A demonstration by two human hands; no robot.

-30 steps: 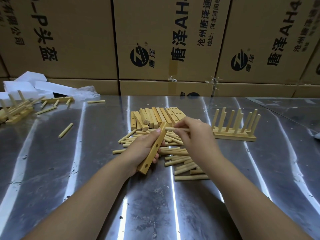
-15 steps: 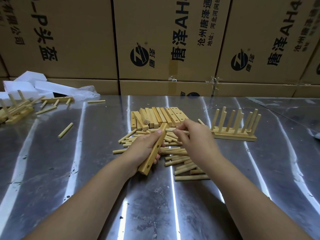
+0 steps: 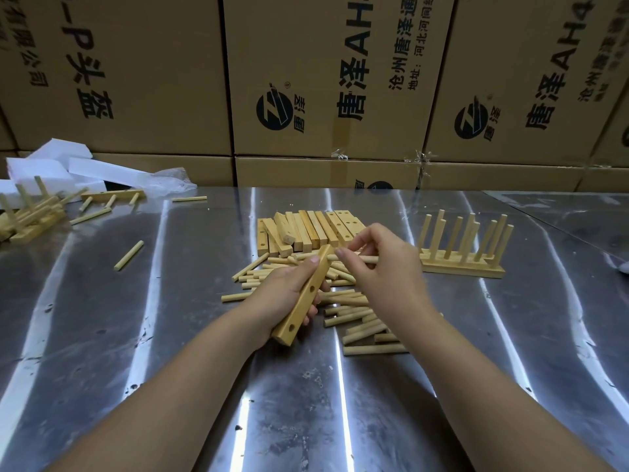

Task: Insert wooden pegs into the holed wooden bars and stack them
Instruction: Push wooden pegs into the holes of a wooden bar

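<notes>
Now aiming peg (image 3: 355,258) at bar (image 3: 304,303).
Gripping slanted bar with left hand (image 3: 272,298); pinching crosswise peg with right hand (image 3: 384,270), tip at far end.

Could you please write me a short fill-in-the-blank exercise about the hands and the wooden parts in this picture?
1. The left hand grips a holed wooden bar while the right hand pinches a wooden ___.
2. The tidy pegged bars, pegs all upright, stand to the hands' ___.
3. Behind the steel table stand cardboard ___.
Missing words: peg; right; boxes.
</notes>
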